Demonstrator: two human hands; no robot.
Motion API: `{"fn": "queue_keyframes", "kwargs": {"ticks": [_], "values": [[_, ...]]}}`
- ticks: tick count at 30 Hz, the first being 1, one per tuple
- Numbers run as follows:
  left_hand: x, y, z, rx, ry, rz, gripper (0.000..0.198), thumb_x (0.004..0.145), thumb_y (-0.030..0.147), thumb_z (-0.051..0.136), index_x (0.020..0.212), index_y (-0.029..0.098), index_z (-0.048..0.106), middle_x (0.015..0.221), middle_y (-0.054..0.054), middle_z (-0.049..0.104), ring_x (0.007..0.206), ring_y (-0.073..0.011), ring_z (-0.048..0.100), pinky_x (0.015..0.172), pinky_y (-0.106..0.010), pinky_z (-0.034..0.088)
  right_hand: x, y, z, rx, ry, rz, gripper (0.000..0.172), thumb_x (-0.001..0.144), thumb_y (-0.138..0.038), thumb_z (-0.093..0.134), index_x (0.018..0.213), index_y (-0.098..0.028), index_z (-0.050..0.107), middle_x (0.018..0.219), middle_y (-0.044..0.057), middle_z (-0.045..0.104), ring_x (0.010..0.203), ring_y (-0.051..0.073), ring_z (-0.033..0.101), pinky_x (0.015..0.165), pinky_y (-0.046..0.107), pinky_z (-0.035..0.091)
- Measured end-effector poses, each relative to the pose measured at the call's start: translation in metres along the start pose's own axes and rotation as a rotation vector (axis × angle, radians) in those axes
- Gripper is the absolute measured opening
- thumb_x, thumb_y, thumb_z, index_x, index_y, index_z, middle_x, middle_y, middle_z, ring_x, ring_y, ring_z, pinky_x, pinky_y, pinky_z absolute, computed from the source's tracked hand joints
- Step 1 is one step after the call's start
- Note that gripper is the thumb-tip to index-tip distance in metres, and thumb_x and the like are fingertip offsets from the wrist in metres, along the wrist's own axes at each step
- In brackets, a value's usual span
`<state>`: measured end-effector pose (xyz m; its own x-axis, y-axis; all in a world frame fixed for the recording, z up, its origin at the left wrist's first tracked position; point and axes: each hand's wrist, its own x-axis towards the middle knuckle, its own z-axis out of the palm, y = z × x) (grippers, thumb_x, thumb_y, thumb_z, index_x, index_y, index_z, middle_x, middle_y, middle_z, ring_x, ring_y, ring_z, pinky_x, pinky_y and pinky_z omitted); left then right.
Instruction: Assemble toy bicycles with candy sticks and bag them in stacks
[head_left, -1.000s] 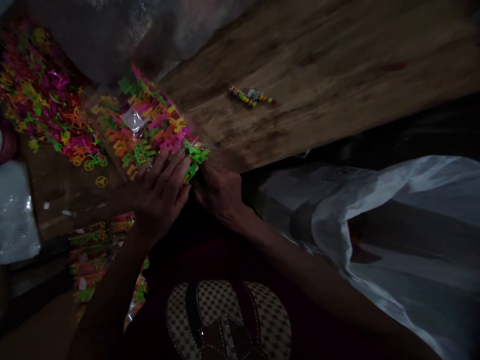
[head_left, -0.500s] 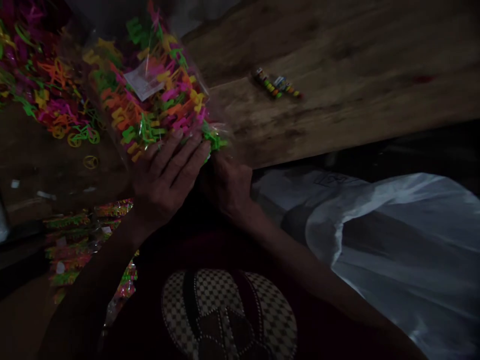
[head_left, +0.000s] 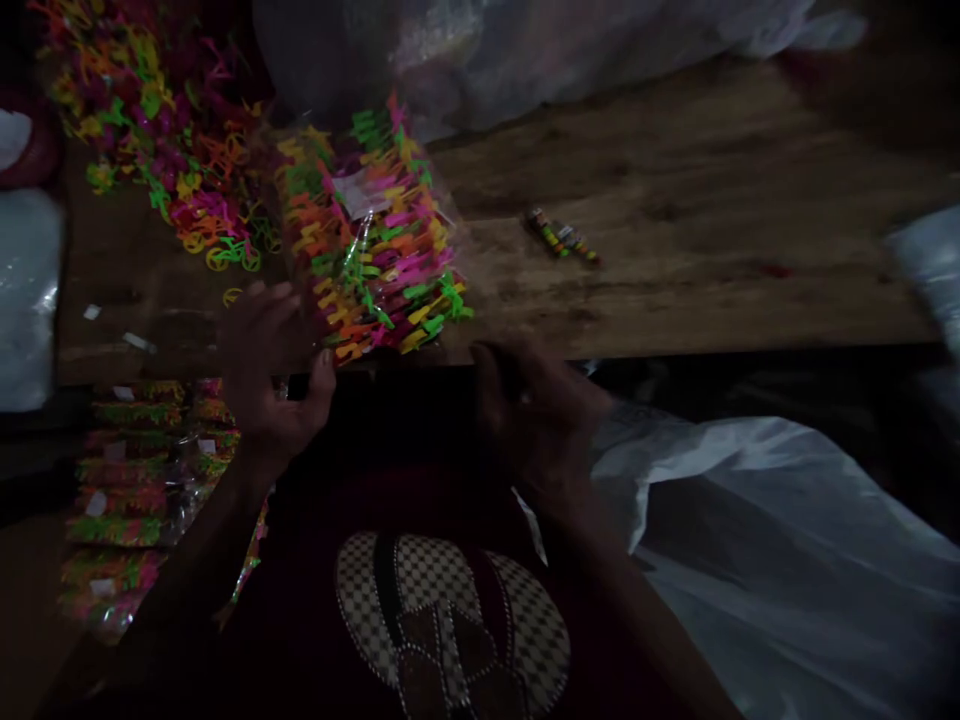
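Low light; detail poor in the shadows. From where I stand, left grip [head_left: 270,375]: released, fingers and thumb spread, at the near left side of a clear bag [head_left: 397,240]. Contact between thumb and bag: cannot tell. Right grip [head_left: 544,405]: fingers curled, dim and blurred; I cannot tell whether anything is pinched in it. It sits just right of the bag's near right corner, apart from it.

Bag: lies on the wooden surface [head_left: 675,210], ahead of and between both grips, full of multicoloured plastic pieces, white label [head_left: 361,192] at its upper part. Loose pile [head_left: 161,130] of similar pieces: ahead and left of left grip. Two small coloured strips [head_left: 562,240]: ahead of right grip. Filled packets [head_left: 120,500]: below the surface's edge, nearer and left of left grip. White sheeting [head_left: 772,540]: right of right grip.
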<state>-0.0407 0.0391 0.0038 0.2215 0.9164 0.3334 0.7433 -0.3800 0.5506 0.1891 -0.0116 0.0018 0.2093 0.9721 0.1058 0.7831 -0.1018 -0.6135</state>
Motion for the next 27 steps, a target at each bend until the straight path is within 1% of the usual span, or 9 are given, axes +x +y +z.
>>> {"fn": "queue_keyframes", "kwargs": {"ticks": [2,3,7,10,12,17,22,25,27], "values": [[-0.011,0.000,0.001,0.036,0.148,-0.045,0.045,0.087,0.033,0.065,0.128,0.019,0.054,0.127,-0.010,0.062,0.124,-0.0253,0.058,0.109,-0.044,0.046,0.008,-0.002,-0.005,-0.009,0.096,0.002,0.028,0.099,-0.040,0.047,0.108,-0.019,0.064,0.096,0.014,0.067,0.089,0.027,0.065,0.082,0.039,0.051],[-0.014,0.001,0.003,0.048,0.172,-0.064,0.041,0.086,0.032,0.065,0.123,0.018,0.056,0.120,-0.009,0.065,0.113,-0.0229,0.063,0.102,-0.040,0.051,0.013,-0.002,-0.004,-0.004,0.120,-0.013,0.030,0.099,-0.042,0.049,0.111,-0.018,0.062,0.099,0.015,0.065,0.090,0.027,0.064,0.083,0.041,0.051],[-0.014,0.007,0.006,0.021,0.069,-0.145,0.032,0.089,0.037,0.063,0.115,0.019,0.060,0.098,-0.003,0.068,0.085,-0.0150,0.066,0.081,-0.028,0.056,0.034,0.003,0.015,0.093,0.124,-0.125,0.031,0.096,-0.047,0.053,0.105,-0.019,0.060,0.092,0.009,0.062,0.078,0.021,0.059,0.075,0.038,0.051],[-0.006,0.011,0.005,0.062,0.021,-0.090,0.036,0.089,0.044,0.062,0.116,0.020,0.061,0.106,-0.006,0.066,0.094,-0.0172,0.065,0.084,-0.028,0.056,0.040,0.001,0.026,0.131,0.202,-0.169,0.024,0.096,-0.041,0.053,0.090,-0.019,0.062,0.079,0.004,0.062,0.069,0.018,0.057,0.068,0.035,0.049],[-0.001,0.014,0.006,0.088,0.026,-0.037,0.032,0.090,0.040,0.062,0.114,0.020,0.063,0.113,-0.007,0.062,0.103,-0.0195,0.063,0.090,-0.030,0.055,0.041,-0.006,0.027,0.170,0.260,-0.196,0.022,0.095,-0.036,0.055,0.083,-0.020,0.063,0.073,0.002,0.060,0.066,0.017,0.056,0.066,0.034,0.048],[0.013,0.022,0.018,0.041,0.043,-0.011,0.013,0.091,0.028,0.059,0.099,0.019,0.066,0.108,-0.005,0.058,0.101,-0.0185,0.061,0.091,-0.033,0.054,0.049,-0.018,0.021,0.315,0.361,-0.228,0.018,0.094,-0.028,0.058,0.081,-0.022,0.069,0.071,0.002,0.060,0.069,0.019,0.059,0.068,0.035,0.048],[0.019,0.020,0.029,0.037,0.114,0.029,0.012,0.093,0.027,0.057,0.092,0.018,0.065,0.102,-0.005,0.060,0.102,-0.0187,0.062,0.092,-0.034,0.054,0.050,0.011,0.020,0.134,0.407,-0.149,0.019,0.097,-0.034,0.053,0.089,-0.023,0.066,0.081,0.007,0.063,0.077,0.022,0.061,0.077,0.042,0.051],[0.018,0.017,0.029,0.015,0.090,0.053,0.013,0.095,0.027,0.055,0.095,0.018,0.065,0.104,-0.006,0.060,0.102,-0.0184,0.062,0.090,-0.033,0.054,0.036,0.024,0.023,0.040,0.394,-0.125,0.015,0.096,-0.032,0.052,0.091,-0.021,0.061,0.084,0.008,0.063,0.078,0.023,0.061,0.076,0.041,0.051],[0.017,0.015,0.026,0.000,0.067,0.070,0.014,0.095,0.028,0.055,0.100,0.019,0.065,0.105,-0.006,0.061,0.103,-0.0193,0.062,0.094,-0.035,0.052,0.025,0.022,0.024,0.037,0.395,-0.147,0.010,0.095,-0.029,0.054,0.095,-0.020,0.059,0.084,0.008,0.061,0.075,0.022,0.060,0.073,0.040,0.050]]}}
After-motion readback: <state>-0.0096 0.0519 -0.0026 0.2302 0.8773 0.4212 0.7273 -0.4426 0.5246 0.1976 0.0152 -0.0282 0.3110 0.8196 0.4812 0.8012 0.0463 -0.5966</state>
